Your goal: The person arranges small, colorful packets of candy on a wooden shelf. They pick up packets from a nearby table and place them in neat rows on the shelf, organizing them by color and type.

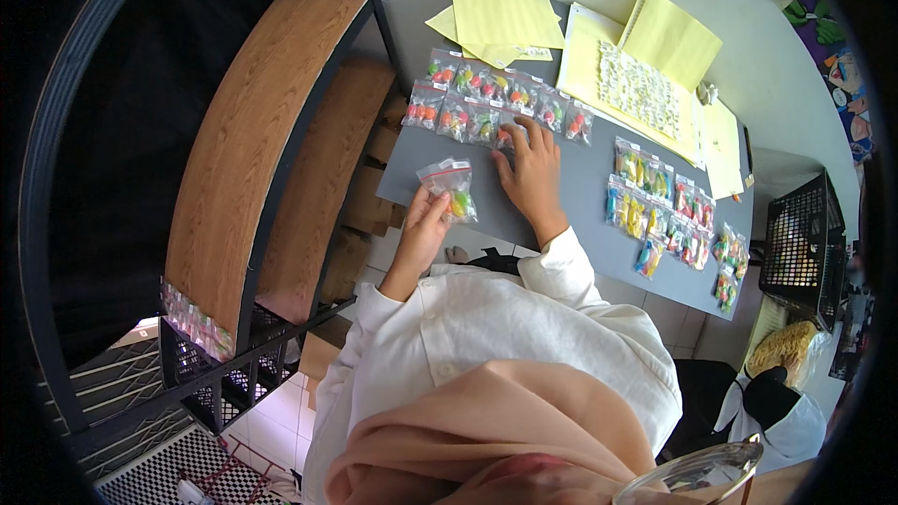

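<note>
My left hand [424, 226] holds a clear zip bag [457, 195] of yellow, green and orange pieces over the near left edge of the grey table [484, 182]. To its right, my right hand [531, 172] reaches to a zip bag with red-orange pieces [504, 137], its fingertips at the bag; whether they grip it cannot be told. That bag lies in the nearer of two rows of similar small bags [454, 117]. Further right lie more bags with yellow and blue pieces [633, 214], bags with red pieces [691, 203] and mixed green ones [729, 252].
Yellow paper sheets [508, 17] and a sheet covered with small white labels [635, 91] lie along the wall side. A wood-topped shelf [259, 119] with bags at its end [196, 326] stands left. A black plastic crate [803, 245] stands right.
</note>
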### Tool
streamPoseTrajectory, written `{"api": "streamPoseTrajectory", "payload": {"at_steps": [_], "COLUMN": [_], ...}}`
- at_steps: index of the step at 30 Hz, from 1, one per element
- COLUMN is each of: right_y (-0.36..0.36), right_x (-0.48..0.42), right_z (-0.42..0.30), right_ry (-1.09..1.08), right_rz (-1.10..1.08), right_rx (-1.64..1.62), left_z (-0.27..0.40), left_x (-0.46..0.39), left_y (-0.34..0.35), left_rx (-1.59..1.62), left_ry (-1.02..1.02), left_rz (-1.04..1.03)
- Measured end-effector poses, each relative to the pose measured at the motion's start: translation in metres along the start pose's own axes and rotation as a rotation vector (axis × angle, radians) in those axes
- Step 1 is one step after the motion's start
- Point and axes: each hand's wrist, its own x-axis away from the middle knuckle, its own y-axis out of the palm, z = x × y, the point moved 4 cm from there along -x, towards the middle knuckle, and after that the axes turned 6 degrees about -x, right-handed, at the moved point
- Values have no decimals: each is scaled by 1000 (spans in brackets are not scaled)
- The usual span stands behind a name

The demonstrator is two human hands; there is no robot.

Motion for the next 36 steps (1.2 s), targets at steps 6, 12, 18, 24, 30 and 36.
{"api": "streamPoseTrajectory", "payload": {"at_steps": [6, 12, 18, 24, 30, 36], "right_y": [2, -16, -3, 17, 30, 33], "right_x": [12, 21, 31, 21, 20, 19], "right_z": [24, -15, -45, -20, -20, -18], "right_ry": [102, 20, -111, 298, 371, 441], "right_rz": [24, 87, -100, -22, -131, -281], "right_rx": [-34, -400, -667, -1035, -1160, -1251], "left_z": [8, 3, 7, 12, 11, 11], "left_x": [0, -7, -3, 3, 8, 10], "left_y": [-1, 6, 9, 12, 11, 7], "left_rx": [129, 96, -40, -215, -292, -276], "left_ry": [-63, -31, 26, 207, 224, 207], "left_rz": [-29, -41, 27, -19, -53, -41]}}
